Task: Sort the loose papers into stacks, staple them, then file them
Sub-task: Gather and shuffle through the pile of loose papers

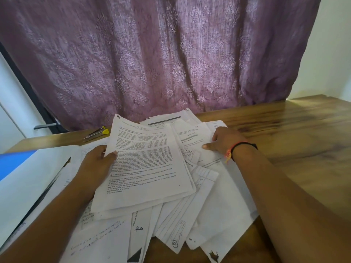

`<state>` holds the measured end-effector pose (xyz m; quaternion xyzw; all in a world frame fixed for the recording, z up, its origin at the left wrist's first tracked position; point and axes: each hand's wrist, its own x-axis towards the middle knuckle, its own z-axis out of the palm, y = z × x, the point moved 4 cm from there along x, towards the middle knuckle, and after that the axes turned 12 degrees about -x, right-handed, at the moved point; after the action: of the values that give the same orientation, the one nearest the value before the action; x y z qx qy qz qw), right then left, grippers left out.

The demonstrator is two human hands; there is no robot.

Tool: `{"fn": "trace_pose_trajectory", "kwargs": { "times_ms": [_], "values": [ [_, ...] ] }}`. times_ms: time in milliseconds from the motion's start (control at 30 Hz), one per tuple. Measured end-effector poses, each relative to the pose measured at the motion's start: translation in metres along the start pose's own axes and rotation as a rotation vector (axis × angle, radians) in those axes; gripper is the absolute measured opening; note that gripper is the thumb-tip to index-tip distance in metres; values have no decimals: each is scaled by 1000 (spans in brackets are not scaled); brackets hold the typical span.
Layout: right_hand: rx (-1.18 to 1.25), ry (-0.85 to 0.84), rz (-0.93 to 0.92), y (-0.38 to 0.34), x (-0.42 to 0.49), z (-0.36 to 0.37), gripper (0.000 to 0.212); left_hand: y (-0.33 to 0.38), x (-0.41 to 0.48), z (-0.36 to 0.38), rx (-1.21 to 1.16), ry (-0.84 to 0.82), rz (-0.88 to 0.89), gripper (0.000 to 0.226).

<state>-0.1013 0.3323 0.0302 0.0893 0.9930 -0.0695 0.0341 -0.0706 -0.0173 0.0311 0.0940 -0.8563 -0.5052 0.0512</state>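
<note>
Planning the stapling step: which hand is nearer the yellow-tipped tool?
Left. The left hand, gripping a printed packet, is just in front of the yellow-tipped tool; the right hand rests on loose papers far to its right.

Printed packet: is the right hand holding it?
No, the left hand grips the printed packet at its left edge, while the right hand rests flat on the loose papers beside it.

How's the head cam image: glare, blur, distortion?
Head view: glare on the wooden table at far right; wide-angle lens bends the table's edges; text on the printed stack is soft, barely legible; lighting diffuse, no hard shadows.
</note>
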Motion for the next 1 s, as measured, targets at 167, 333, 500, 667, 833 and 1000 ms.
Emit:
{"fn": "trace_pose_trajectory", "kwargs": {
  "times_ms": [167, 333, 500, 667, 833, 1000],
  "values": [
    [-85, 80, 42, -4, -4, -2, 64, 11, -7, 4, -61, 22, 72, 33],
    [-136, -171, -37, -22, -14, 13, 77, 9, -9, 14, -17, 27, 62, 40],
    [-95, -150, -77, -25, -15, 10, 78, 8, -8, 15, -14, 29, 60, 41],
    [-88, -146, -122, -22, -14, 10, 69, 7, -7, 15, -17, 31, 60, 40],
    [-55, -35, -125, -18, -16, -1, 54, 8, -7, 13, -7, 25, 38, 43],
    [155, 28, -91, -11, -10, -9, 53, 8, -8, 13, -8, 24, 33, 41]
  ]
}}
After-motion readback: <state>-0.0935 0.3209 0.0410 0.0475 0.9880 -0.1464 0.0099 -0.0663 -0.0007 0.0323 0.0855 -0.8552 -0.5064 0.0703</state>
